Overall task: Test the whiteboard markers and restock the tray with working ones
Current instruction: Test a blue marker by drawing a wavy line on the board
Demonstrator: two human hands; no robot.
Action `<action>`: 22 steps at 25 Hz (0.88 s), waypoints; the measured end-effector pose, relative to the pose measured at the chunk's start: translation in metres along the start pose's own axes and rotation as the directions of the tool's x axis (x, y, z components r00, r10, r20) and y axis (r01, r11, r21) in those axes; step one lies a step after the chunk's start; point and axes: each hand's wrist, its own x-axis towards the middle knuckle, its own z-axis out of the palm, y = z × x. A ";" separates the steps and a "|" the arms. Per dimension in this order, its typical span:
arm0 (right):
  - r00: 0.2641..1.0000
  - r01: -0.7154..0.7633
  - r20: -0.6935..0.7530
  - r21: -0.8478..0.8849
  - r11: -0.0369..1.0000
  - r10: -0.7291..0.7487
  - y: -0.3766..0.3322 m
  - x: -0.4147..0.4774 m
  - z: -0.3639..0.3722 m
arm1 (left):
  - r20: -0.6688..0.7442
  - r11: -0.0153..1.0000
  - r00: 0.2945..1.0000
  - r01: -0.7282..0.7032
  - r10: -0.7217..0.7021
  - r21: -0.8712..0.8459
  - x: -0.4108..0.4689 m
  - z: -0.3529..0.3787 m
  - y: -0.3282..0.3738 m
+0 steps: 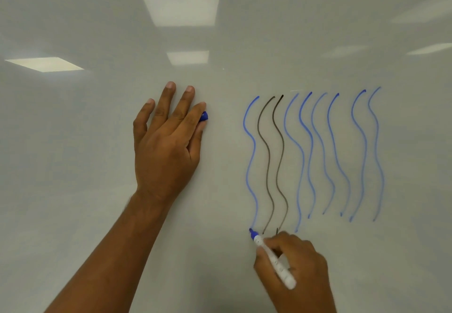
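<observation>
My right hand grips a white-barrelled blue marker, uncapped. Its tip touches the whiteboard at the bottom end of the leftmost blue wavy line. My left hand lies against the board to the left of the lines with fingers straight. It pinches the marker's blue cap between thumb and index finger; only the cap's end shows.
Several wavy vertical test lines fill the board's right half, two black ones among the blue ones. Ceiling lights reflect in the glossy board. No tray or other markers are in view.
</observation>
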 end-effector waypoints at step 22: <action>0.962 0.245 -0.101 -0.084 0.966 -0.252 -0.048 0.131 0.006 | 0.015 1.000 1.000 -0.011 0.011 -0.014 -0.001 0.001 -0.001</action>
